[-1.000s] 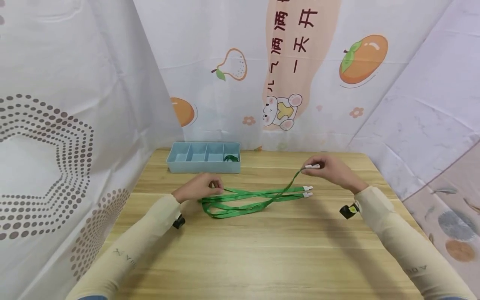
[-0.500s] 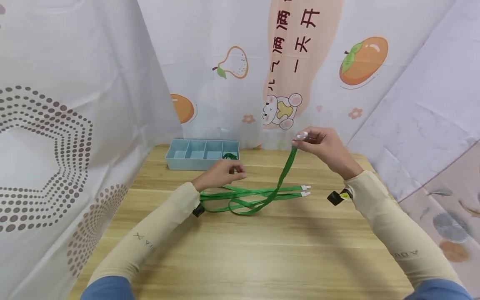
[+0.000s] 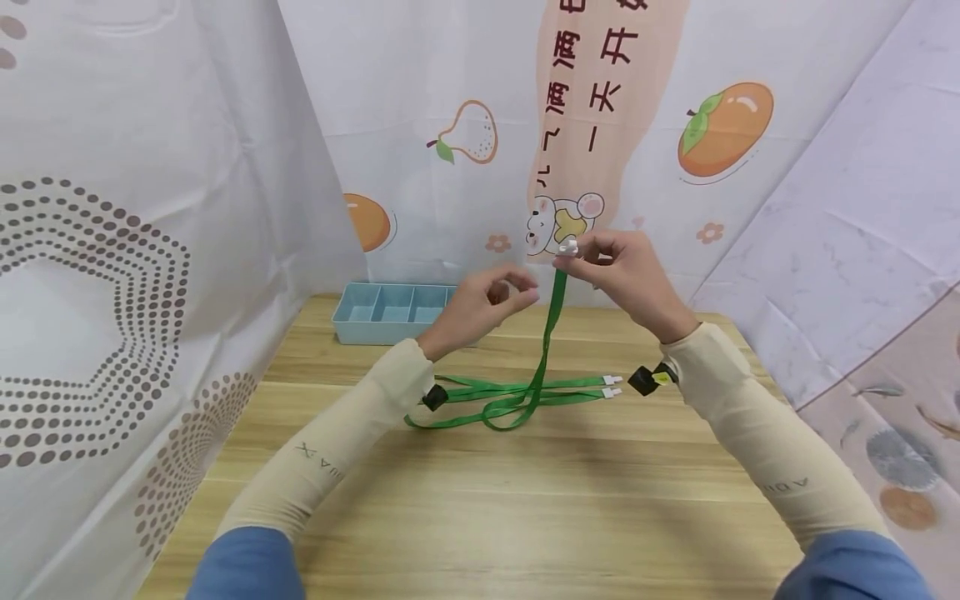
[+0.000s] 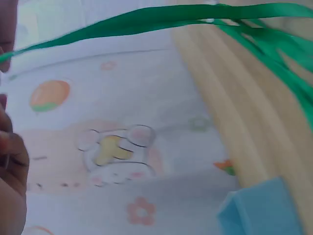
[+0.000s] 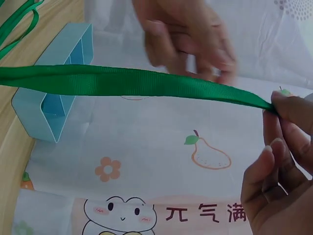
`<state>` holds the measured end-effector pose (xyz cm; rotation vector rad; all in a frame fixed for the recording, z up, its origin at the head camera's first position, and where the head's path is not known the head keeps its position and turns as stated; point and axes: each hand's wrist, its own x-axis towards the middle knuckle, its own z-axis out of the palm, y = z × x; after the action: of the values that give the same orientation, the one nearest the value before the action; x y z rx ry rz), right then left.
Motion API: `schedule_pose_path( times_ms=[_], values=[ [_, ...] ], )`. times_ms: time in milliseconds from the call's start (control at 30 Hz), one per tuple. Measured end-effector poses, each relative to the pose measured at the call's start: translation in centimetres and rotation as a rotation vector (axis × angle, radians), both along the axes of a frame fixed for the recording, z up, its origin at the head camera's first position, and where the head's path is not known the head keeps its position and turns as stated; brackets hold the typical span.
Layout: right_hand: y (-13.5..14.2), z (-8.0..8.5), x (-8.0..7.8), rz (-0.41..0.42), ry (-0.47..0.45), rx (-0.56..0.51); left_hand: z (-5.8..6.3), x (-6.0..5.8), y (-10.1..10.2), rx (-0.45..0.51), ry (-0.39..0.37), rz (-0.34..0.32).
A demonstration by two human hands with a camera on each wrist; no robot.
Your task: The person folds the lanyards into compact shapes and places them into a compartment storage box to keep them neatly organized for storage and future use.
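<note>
My right hand (image 3: 622, 275) pinches a green lanyard (image 3: 553, 317) just below its white plastic clip (image 3: 567, 247), raised above the far part of the table. The strap hangs down to the other green lanyards (image 3: 450, 423) on the wood, whose white clips (image 3: 611, 392) point right. In the right wrist view the strap (image 5: 117, 82) stretches flat from the pinching thumb and fingers. My left hand (image 3: 476, 308), fingers bent and holding nothing, hovers left of the strap, apart from it in the head view. Only part of a hand (image 4: 12, 176) shows in the left wrist view.
A light blue compartment box (image 3: 375, 333) stands at the table's back left; my left hand and forearm hide its right end. Behind the wooden table (image 3: 487, 517) hangs a printed white cloth (image 3: 420, 225), with more cloth (image 3: 247, 183) along the left side.
My right hand has lifted the clip end of the lanyard up and leftward, drawing the strap off the table. My left hand has left the lanyards and moved up and right, toward the right hand.
</note>
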<state>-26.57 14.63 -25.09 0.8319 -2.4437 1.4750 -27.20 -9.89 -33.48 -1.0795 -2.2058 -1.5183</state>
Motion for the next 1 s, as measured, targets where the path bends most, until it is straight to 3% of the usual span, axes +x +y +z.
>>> schedule_pose_path(
  times_ms=[167,267,433,767,1000],
  values=[
    [-1.0,0.7,0.4,-0.031,0.034,-0.021,2.1,-0.1,1.5,0.077,0.227,0.019],
    [-1.8,1.6,1.3,-0.054,0.048,-0.042,2.7,-0.1,2.0,0.105,0.293,0.038],
    [-2.9,3.1,2.5,-0.072,0.075,-0.079,2.5,0.1,2.2,0.101,0.268,0.058],
    [-4.0,4.6,2.7,-0.081,0.123,-0.137,0.2,0.5,2.1,0.013,0.197,0.112],
    [-4.7,5.7,3.1,-0.074,0.134,-0.167,-0.5,0.9,1.7,-0.088,0.248,0.201]
  ],
)
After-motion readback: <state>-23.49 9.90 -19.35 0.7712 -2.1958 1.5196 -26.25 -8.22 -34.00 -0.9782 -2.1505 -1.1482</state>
